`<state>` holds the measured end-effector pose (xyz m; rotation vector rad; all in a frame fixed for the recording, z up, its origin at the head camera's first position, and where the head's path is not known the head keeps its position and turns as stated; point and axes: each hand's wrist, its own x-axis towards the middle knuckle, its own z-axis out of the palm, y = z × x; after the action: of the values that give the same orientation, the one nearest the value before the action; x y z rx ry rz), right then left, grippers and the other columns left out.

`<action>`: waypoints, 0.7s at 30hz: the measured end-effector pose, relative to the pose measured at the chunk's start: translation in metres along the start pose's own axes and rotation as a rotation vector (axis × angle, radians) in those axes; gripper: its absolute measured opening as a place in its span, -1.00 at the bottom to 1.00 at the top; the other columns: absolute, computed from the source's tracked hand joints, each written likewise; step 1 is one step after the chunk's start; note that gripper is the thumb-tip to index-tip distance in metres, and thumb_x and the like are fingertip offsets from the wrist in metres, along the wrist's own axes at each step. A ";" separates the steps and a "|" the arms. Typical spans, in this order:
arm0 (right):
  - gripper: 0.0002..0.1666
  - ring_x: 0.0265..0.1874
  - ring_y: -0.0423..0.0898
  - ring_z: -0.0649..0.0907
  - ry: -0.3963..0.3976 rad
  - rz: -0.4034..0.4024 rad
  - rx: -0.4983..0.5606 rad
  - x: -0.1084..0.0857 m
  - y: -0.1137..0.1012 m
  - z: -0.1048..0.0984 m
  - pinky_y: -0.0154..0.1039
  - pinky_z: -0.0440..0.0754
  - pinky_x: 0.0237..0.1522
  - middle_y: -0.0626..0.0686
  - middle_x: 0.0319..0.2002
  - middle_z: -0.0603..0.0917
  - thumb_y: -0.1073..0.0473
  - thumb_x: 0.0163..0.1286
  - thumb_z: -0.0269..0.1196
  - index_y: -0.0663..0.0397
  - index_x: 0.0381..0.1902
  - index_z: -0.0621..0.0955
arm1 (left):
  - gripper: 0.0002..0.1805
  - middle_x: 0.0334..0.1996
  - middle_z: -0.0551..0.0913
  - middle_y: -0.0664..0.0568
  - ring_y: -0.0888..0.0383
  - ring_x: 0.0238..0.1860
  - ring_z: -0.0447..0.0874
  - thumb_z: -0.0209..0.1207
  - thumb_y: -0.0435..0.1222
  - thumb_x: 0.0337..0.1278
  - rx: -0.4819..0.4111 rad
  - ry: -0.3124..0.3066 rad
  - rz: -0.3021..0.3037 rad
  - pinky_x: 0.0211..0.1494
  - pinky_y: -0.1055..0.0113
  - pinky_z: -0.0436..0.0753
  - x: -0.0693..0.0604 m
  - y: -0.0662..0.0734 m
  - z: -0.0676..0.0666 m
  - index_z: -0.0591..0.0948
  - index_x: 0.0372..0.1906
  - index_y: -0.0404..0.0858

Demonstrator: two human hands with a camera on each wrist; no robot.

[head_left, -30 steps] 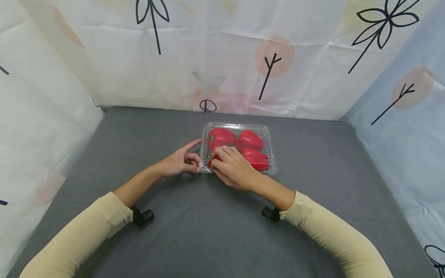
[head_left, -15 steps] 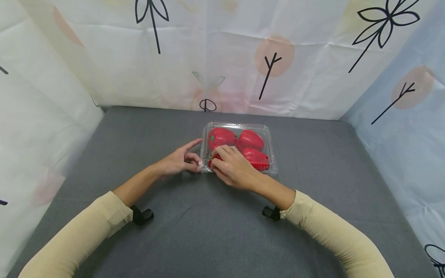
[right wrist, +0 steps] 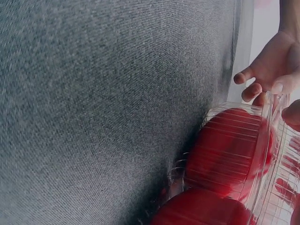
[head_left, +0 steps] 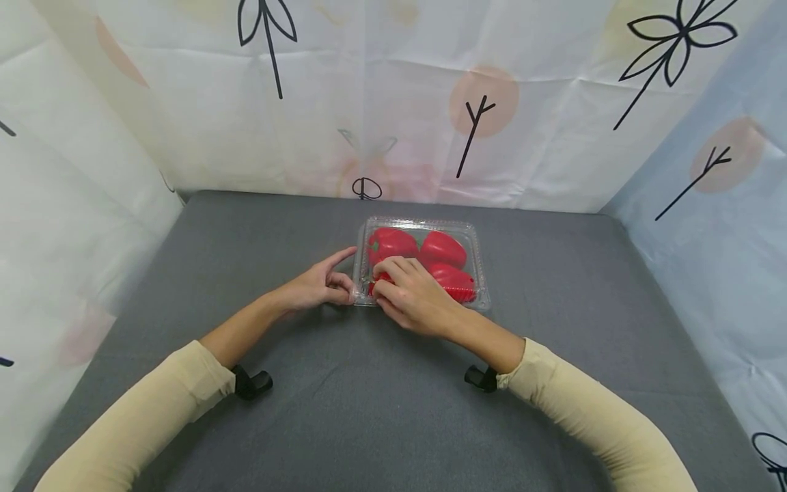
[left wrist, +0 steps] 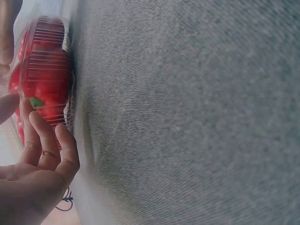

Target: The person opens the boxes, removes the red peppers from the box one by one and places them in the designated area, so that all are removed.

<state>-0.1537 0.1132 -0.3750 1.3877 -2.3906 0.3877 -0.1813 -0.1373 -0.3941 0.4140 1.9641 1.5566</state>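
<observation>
A clear plastic clamshell container point(head_left: 482, 277) with red bell peppers point(head_left: 443, 249) inside lies on the grey cloth with its lid down. My left hand point(head_left: 321, 283) is at its left side. The thumb lies at the front left corner and the index finger stretches along the edge; in the right wrist view the left hand point(right wrist: 276, 65) pinches the rim. My right hand point(head_left: 415, 294) rests on the front left of the lid with bent fingers, covering part of a pepper. The right thumb point(right wrist: 293, 115) is above the lid.
A grey cloth point(head_left: 344, 410) covers the table. Behind it hangs a white curtain point(head_left: 406, 89) with plant prints, and more cloth hangs at both sides. Black straps with small wrist devices point(head_left: 252, 384) are on both forearms.
</observation>
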 end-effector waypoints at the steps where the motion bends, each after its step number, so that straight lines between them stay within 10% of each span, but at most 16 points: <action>1: -0.68 0.05 0.01 0.52 0.004 -0.005 -0.002 0.000 0.000 0.000 -0.08 0.48 0.15 0.10 0.00 0.58 0.11 0.12 0.51 0.07 -0.20 0.68 | 0.01 -0.21 0.68 -0.05 0.06 -0.16 0.59 0.22 -0.38 0.23 0.000 0.000 -0.005 0.05 0.23 0.51 0.000 0.000 0.000 -0.14 0.60 -0.05; 21: -0.39 0.09 0.06 0.55 0.034 -0.072 -0.107 -0.018 0.003 -0.010 0.00 0.51 0.12 0.15 0.08 0.57 0.20 0.13 0.47 0.00 0.17 0.57 | -0.02 -0.26 0.70 -0.03 0.06 -0.18 0.60 0.25 -0.37 0.27 0.000 0.010 -0.010 -0.02 0.14 0.55 -0.001 0.003 0.000 -0.10 0.60 -0.06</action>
<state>-0.1463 0.1327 -0.3735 1.4033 -2.2915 0.2582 -0.1809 -0.1368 -0.3912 0.3962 1.9706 1.5554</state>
